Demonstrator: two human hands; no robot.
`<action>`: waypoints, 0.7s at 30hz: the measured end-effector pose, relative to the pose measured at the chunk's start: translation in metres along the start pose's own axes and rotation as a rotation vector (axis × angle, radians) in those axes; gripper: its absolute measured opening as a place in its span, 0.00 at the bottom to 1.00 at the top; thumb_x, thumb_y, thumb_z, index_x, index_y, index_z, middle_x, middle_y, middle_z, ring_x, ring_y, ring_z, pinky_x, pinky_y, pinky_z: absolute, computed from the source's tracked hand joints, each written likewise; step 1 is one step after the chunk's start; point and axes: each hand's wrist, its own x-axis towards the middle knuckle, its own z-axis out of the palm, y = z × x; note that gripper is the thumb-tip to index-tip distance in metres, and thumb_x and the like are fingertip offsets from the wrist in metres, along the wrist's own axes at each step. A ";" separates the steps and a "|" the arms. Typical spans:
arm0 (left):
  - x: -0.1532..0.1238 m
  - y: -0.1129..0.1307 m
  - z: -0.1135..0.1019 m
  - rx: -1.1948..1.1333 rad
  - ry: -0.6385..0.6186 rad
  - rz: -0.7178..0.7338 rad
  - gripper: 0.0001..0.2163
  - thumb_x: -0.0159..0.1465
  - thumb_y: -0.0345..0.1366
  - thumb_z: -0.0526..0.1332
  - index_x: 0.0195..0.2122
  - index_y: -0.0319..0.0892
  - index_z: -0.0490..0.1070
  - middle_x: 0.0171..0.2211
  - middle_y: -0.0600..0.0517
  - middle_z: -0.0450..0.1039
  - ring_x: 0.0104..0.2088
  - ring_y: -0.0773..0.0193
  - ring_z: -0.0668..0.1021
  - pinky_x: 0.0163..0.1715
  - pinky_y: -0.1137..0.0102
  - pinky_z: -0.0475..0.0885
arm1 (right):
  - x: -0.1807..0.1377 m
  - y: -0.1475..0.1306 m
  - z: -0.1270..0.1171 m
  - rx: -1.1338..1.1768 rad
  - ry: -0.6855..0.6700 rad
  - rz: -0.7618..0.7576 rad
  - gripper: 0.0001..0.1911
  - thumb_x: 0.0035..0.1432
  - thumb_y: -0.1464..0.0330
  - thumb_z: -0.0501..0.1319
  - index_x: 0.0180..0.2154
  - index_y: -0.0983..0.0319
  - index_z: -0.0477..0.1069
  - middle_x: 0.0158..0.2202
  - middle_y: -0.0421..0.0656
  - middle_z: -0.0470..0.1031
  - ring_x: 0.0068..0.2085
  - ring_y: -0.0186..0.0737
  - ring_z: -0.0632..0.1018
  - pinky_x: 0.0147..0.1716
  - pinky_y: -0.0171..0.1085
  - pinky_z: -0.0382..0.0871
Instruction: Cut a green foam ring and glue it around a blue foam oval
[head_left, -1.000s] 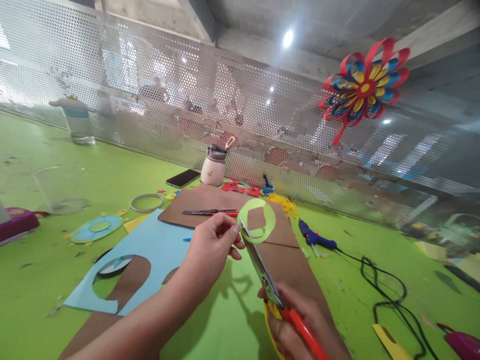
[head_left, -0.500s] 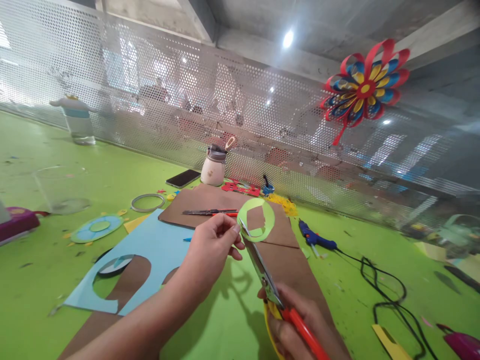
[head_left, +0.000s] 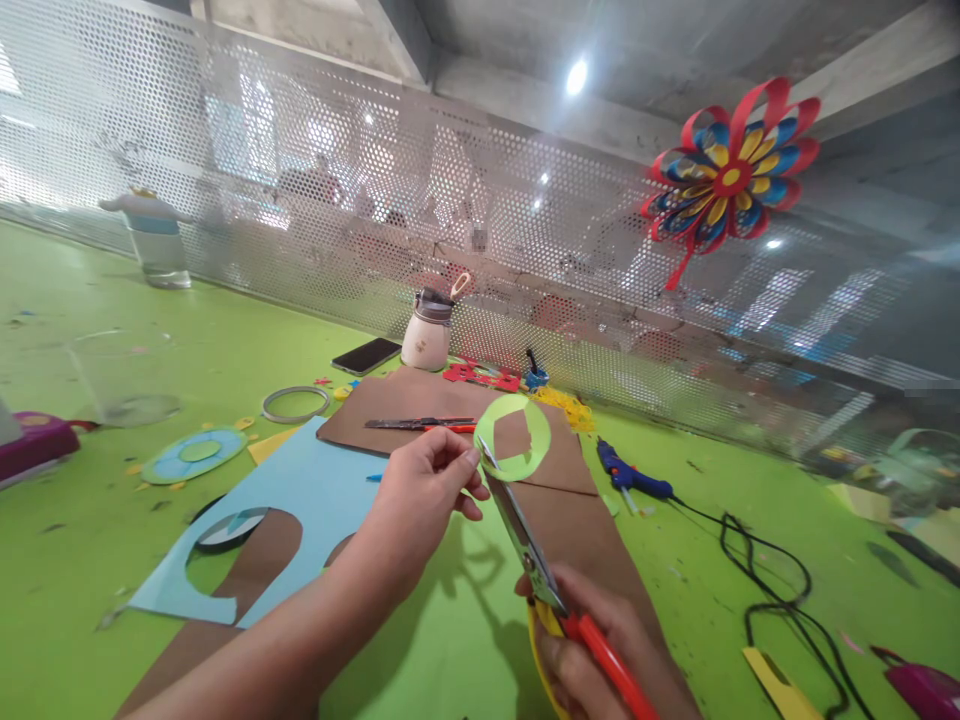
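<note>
Your left hand (head_left: 427, 490) pinches the green ring (head_left: 541, 436) by its near edge, holding it up above the brown card (head_left: 585, 530). Your right hand (head_left: 600, 650) is clenched on the scissors (head_left: 525, 540) — blade tips at the ring's edge, just beside your fingertips. Spare scissors (head_left: 420, 424) lie on the card behind and the blue sheet (head_left: 300, 490) lies to the left. The glue gun (head_left: 630, 478) and its cord (head_left: 772, 570) lie to the right — well apart.

The green paper ring (head_left: 541, 438) has turned slightly against the scissors (head_left: 525, 545), its hole narrower.
</note>
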 end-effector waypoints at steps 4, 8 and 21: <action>0.001 -0.001 0.000 0.004 -0.005 -0.021 0.07 0.56 0.36 0.60 0.24 0.40 0.64 0.19 0.54 0.68 0.22 0.66 0.72 0.21 0.71 0.71 | -0.002 -0.002 -0.001 -0.005 0.011 -0.044 0.12 0.43 0.65 0.59 0.34 0.60 0.71 0.14 0.34 0.54 0.17 0.32 0.58 0.13 0.30 0.47; 0.001 0.001 -0.001 -0.007 0.008 -0.041 0.07 0.56 0.36 0.59 0.26 0.40 0.65 0.19 0.54 0.68 0.23 0.66 0.72 0.20 0.72 0.70 | -0.003 -0.005 -0.002 -0.066 0.019 -0.091 0.12 0.44 0.65 0.58 0.33 0.60 0.71 0.14 0.34 0.55 0.17 0.31 0.57 0.14 0.31 0.46; 0.001 0.000 -0.002 0.012 0.020 -0.007 0.06 0.55 0.35 0.60 0.24 0.40 0.65 0.19 0.54 0.68 0.22 0.67 0.72 0.19 0.73 0.69 | 0.000 0.000 0.001 0.042 0.016 -0.047 0.12 0.42 0.66 0.61 0.33 0.60 0.72 0.15 0.33 0.55 0.17 0.30 0.57 0.14 0.29 0.46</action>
